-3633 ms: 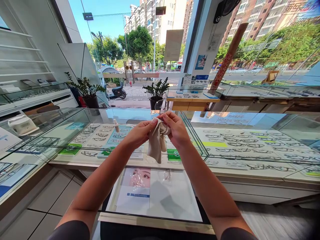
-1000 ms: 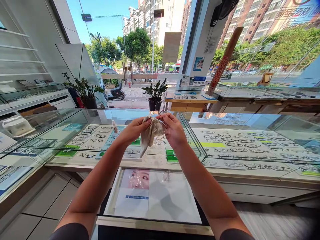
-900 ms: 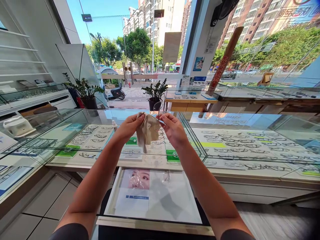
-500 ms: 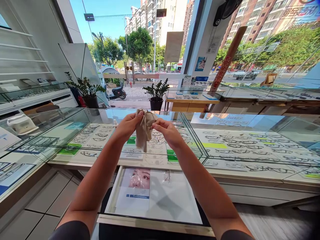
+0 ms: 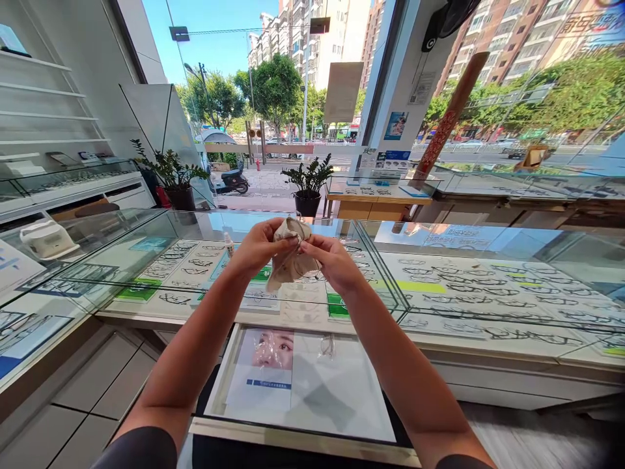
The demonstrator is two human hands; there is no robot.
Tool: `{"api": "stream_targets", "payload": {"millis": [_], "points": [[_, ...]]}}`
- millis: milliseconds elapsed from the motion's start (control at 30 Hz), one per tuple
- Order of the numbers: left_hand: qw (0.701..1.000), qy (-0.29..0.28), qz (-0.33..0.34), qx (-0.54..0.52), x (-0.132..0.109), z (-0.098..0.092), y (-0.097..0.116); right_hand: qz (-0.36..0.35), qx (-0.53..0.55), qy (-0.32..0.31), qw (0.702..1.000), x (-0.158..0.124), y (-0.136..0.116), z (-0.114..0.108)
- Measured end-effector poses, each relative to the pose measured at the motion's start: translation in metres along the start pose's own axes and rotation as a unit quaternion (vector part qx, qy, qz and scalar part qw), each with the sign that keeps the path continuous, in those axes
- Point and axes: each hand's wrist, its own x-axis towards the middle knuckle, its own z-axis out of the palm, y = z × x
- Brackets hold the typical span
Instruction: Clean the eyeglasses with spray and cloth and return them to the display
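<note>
Beige cleaning cloth [image 5: 282, 270]: one, creased, lower corner hanging free; in the air above the front glass display case [image 5: 305, 314], between both hands. Eyeglasses [image 5: 305, 228]: one pair, thin rim, mostly hidden within the cloth.

Left hand [image 5: 258, 251]: thumb pressed over bunched cloth, grip closed. Right hand [image 5: 336, 264]: thumb and forefinger pinched at the cloth's near edge, apparently grasping the eyeglass frame; exact contact hidden by folds.

Reasons, by judgement: cloth between skin and lens, probably against fingerprints; frame pinched opposite, probably for steadiness; both hands raised, probably for clearance over the glass.

Spray bottle [image 5: 228, 244]: one, small, upright, apparently on the glass top; probably placed there for easy reach.

Containers. Front glass display case: spectacle frames [image 5: 195, 264] in spaced rows, likely for viewing through glass; flat green box or card [image 5: 338, 307] near the front edge. Right glass display case [image 5: 488, 357]: more frames [image 5: 456, 286] in long rows, yellow-green strip [image 5: 422, 286] at the near left. Pulled-out drawer [image 5: 303, 438], below the hands: printed sheet [image 5: 258, 397] on the left; clear-wrapped item [image 5: 326, 346] towards the back, possibly eyeglasses, too small for certainty. Black pot [image 5: 307, 205]: leafy plant [image 5: 307, 176], upright.
</note>
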Motion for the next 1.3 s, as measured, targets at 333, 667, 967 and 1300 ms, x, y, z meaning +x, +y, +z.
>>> {"api": "stream_targets", "payload": {"millis": [333,667,967,1300], "points": [[0.998,0.056,0.005,-0.007,0.004,0.001,-0.009,0.003,0.015,-0.003,1.000,-0.002,-0.006,0.001],[0.997,0.058,0.045,-0.022,0.000,0.024,-0.007,-0.001,-0.005,-0.048,0.999,-0.007,-0.009,-0.001],[0.990,0.128,0.047,-0.021,0.001,0.023,-0.013,-0.014,-0.028,-0.045,0.998,-0.012,-0.019,0.000],[0.994,0.076,0.028,-0.077,-0.001,0.035,-0.010,0.013,0.018,-0.033,0.999,-0.010,-0.020,-0.005]]}}
